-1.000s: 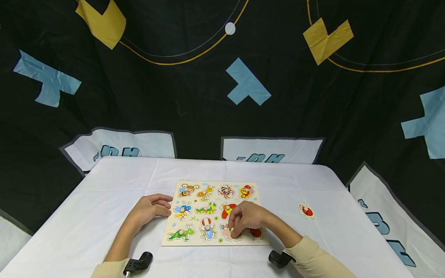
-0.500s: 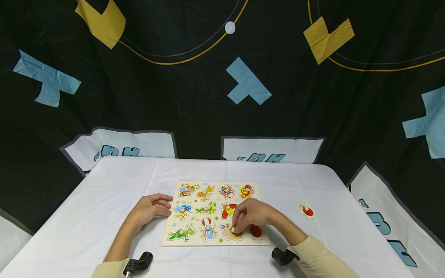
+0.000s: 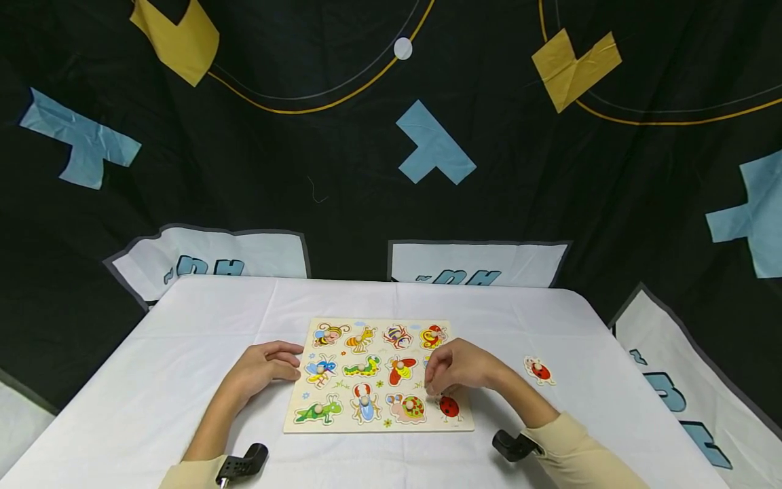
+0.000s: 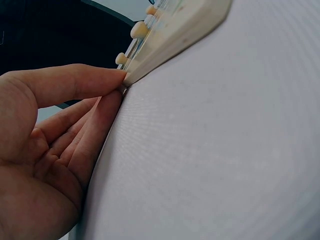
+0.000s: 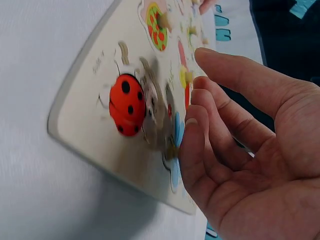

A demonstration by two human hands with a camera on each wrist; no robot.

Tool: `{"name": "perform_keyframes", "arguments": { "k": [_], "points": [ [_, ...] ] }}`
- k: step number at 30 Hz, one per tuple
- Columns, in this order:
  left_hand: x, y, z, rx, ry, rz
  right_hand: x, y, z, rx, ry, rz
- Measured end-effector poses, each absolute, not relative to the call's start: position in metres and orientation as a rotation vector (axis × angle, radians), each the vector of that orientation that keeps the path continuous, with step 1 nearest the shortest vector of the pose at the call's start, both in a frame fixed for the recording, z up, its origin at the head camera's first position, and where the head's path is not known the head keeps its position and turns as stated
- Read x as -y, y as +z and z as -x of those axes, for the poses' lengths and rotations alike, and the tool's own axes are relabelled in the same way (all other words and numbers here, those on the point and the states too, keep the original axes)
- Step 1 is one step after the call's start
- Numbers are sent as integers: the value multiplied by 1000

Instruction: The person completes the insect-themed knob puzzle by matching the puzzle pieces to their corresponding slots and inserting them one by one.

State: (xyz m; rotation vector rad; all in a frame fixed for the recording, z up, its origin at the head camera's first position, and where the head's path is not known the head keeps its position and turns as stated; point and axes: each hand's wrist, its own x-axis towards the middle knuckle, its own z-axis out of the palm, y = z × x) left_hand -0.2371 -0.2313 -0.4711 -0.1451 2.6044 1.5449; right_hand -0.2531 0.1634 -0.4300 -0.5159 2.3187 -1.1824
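Observation:
A wooden knob puzzle board (image 3: 334,426) with insect pictures lies on the table. My left hand (image 3: 263,367) rests beside its left edge. In the left wrist view, its extended fingertips touch the board's side (image 4: 170,55). Over the lower right of the board hovers my right hand (image 3: 461,367), fingers loosely bent, holding nothing. Just left of it the snail piece (image 3: 407,408) lies in its place with its knob up. The red ladybug picture (image 5: 127,105) at the board's corner shows no knob. A ladybug piece (image 3: 539,371) lies on the table to the right.
A white cloth covers the table (image 3: 201,326). Several other knobbed insects, such as the caterpillar piece (image 3: 362,367) and beetle piece (image 3: 365,405), sit in the board. A dark cloth (image 3: 342,176) with blue and yellow shapes hangs behind the table.
My right hand has let go of the snail piece's knob and risen up and to the right, uncovering the snail. The left hand and the board have stayed put.

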Motion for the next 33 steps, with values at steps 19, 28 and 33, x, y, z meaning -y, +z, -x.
{"name": "perform_keyframes", "arguments": {
  "k": [19, 28, 33],
  "points": [
    [230, -472, 238, -2614, 1534, 147, -215, -422, 258, -2455, -1229, 419],
    [232, -472, 240, -2614, 1535, 150, -236, -414, 259, -2520, -1253, 362],
    [232, -473, 239, -2605, 1548, 152, -245, -411, 259, -2535, -1264, 321]
  ]
}}
